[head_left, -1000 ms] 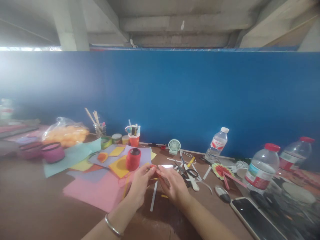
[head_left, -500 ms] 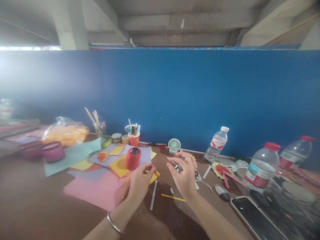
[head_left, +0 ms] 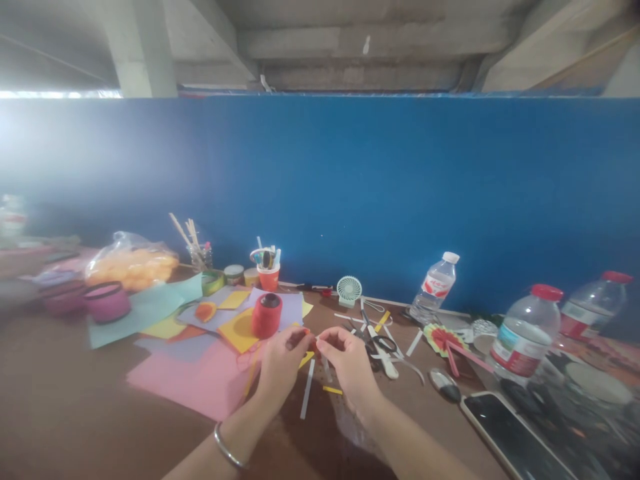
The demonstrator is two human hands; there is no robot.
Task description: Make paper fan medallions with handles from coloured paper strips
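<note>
My left hand (head_left: 283, 363) is closed in a pinch on a small red piece (head_left: 307, 331), mostly hidden by the fingers. Fingertip to fingertip with it, my right hand (head_left: 345, 363) pinches at the same spot; a pale tip shows there, too small to name. Just below the right fingers is a whitish strip (head_left: 327, 371); I cannot tell whether it is held. Behind my left hand stands a red spool of thread (head_left: 267, 316) on yellow paper (head_left: 235, 333). To the right of my right hand lie scissors (head_left: 383, 343) and a white-handled tool (head_left: 386, 363).
Coloured paper sheets (head_left: 195, 380) spread to the left. A white strip (head_left: 307, 390) and a yellow strip (head_left: 333, 390) lie below my hands. Behind are a small fan (head_left: 349, 290) and a red cup (head_left: 269, 279). Bottles (head_left: 525, 333), a spoon (head_left: 444, 385) and a phone (head_left: 515, 433) are at right.
My right hand has come left and down from over the scissors to meet my left hand, and its spread fingers have closed into a pinch. The left hand has stayed almost still.
</note>
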